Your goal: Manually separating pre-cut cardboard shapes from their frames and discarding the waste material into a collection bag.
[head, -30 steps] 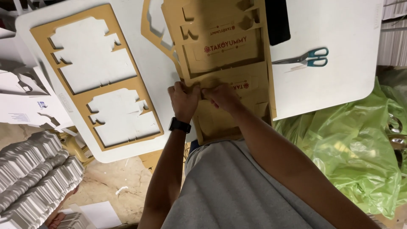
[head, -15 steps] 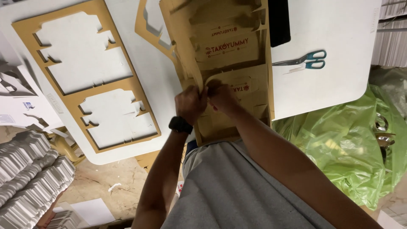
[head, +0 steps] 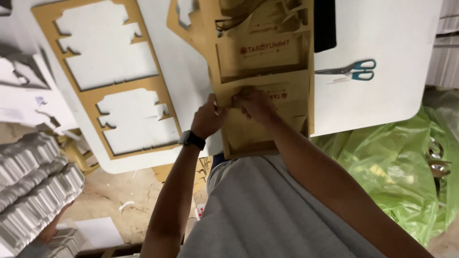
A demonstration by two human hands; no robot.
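A brown die-cut cardboard sheet [head: 267,57] with printed box blanks lies on the white table [head: 382,105], its near end overhanging the edge toward me. My left hand [head: 208,117], with a dark watch on the wrist, pinches the sheet's left side. My right hand [head: 256,102] presses and grips the lower box blank in the sheet, fingers curled on the cardboard. The two hands sit close together, almost touching.
A brown cardboard frame with its blanks punched out [head: 110,76] lies on the table's left. Scissors with teal handles [head: 351,70] rest at the right. A green plastic bag [head: 387,167] is below right. Stacks of white folded pieces [head: 33,181] sit at lower left.
The view shifted slightly; both hands stay on the lower box blank and have crept a little up the sheet. The sheet itself has hardly moved.
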